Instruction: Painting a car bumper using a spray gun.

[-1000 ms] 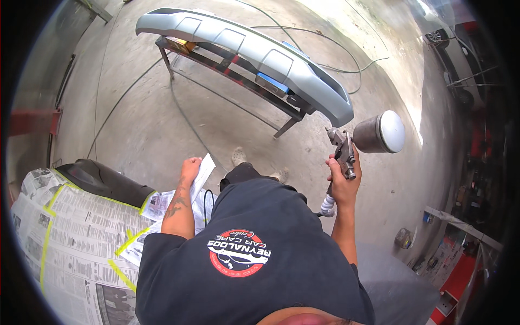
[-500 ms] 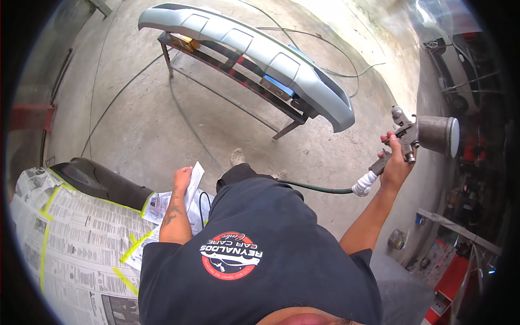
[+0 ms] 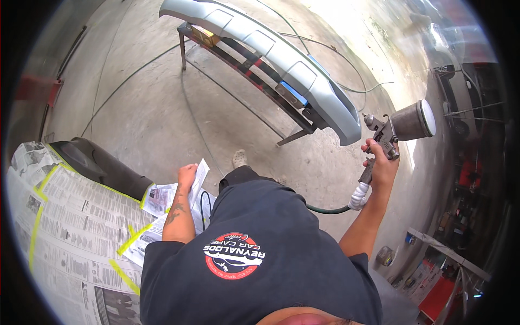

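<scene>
My right hand (image 3: 381, 165) is wrapped round the grip of a spray gun (image 3: 385, 142), with fingers at its trigger. A grey metal cup (image 3: 414, 120) with a pale lid is attached to the gun and tilts to the right. White wrapping (image 3: 358, 196) covers the joint where a dark green hose (image 3: 327, 210) meets the grip. My left hand (image 3: 188, 174) is closed on a white sheet of paper (image 3: 201, 172) low at my left side. Ahead of the gun, a silver-grey car bumper (image 3: 260, 40) rests on a dark metal stand (image 3: 244, 73), apart from the gun.
Newspaper masking (image 3: 86, 227) with yellow tape covers a large panel at left, beside a dark bare part (image 3: 103, 165). Hoses (image 3: 127, 76) cross the concrete floor (image 3: 146, 119). A blue-topped box (image 3: 292, 93) sits under the bumper. Shelving and clutter (image 3: 455, 244) stand at right.
The spray gun has come left and slightly up in the picture, closer to the bumper's right end, and its cup tilts more upward. The view has shifted a little. My left hand still holds the paper.
</scene>
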A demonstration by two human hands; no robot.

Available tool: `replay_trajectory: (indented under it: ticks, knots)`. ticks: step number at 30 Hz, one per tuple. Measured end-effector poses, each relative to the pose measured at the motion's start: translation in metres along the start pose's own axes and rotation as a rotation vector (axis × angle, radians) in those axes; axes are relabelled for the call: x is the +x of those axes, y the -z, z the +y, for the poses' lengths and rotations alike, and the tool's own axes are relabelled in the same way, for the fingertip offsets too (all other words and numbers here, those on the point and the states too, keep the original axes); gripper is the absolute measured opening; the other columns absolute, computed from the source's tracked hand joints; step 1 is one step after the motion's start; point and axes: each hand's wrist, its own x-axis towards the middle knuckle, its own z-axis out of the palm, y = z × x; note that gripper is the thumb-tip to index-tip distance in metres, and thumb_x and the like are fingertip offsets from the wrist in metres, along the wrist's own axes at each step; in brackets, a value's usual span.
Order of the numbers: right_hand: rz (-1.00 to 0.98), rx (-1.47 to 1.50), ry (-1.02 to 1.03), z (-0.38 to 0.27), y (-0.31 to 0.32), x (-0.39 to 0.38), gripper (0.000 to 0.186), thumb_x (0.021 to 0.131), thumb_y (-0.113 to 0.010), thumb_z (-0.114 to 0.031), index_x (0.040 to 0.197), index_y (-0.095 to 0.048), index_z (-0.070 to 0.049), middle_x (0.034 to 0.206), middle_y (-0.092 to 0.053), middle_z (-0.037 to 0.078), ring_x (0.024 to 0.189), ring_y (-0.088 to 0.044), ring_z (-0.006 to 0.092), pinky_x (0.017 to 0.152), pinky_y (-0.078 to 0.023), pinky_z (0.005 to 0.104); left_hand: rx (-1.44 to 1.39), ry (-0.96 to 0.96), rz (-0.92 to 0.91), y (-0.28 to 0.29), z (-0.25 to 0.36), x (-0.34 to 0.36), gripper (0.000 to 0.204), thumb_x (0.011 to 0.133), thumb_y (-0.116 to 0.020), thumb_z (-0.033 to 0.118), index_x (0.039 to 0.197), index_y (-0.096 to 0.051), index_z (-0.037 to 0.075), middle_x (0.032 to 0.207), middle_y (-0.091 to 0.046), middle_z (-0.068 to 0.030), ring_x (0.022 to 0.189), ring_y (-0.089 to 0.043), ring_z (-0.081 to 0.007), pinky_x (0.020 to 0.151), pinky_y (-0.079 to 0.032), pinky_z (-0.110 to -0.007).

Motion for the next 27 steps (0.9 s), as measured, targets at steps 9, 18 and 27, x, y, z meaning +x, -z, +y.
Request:
replay_trajectory:
  ticks: [9, 18, 27]
  knots:
    - [-0.008, 0.034, 0.06, -0.016, -0.022, 0.007, 0.027, 0.085, -0.064, -0.014, 0.108, -0.055, -0.003, 0.092, -0.066, 0.009, 0.078, -0.067, 0.0161, 0.05, -0.048, 0.026, -0.095, 0.102, -0.002, -0.011, -0.044, 0.011, 0.034, 0.087, -0.064, 0.026, 0.101, -0.07, -0.004, 0.085, -0.071, -0.0088, 0.078, -0.062, -0.0119, 0.073, -0.048, -0.029]
    - [-0.272, 0.07, 0.173, -0.011, -0.07, 0.038, 0.027, 0.085, -0.065, -0.013, 0.109, -0.058, -0.004, 0.087, -0.066, 0.006, 0.073, -0.065, 0.0128, 0.048, -0.047, 0.0241, -0.221, 0.059, 0.058, -0.023, -0.014, -0.024, 0.033, 0.089, -0.062, 0.026, 0.099, -0.069, -0.005, 0.084, -0.07, -0.0072, 0.077, -0.06, -0.0113, 0.072, -0.047, -0.029]
    - [-0.531, -0.02, 0.247, -0.013, -0.089, 0.061, 0.058, 0.082, -0.066, -0.012, 0.137, -0.048, -0.004, 0.078, -0.064, 0.004, 0.063, -0.059, 0.0086, 0.046, -0.044, 0.0228, -0.271, 0.144, 0.195, -0.051, -0.056, -0.068, 0.033, 0.089, -0.064, 0.026, 0.1, -0.07, -0.004, 0.086, -0.07, -0.0073, 0.078, -0.059, -0.0122, 0.073, -0.047, -0.029]
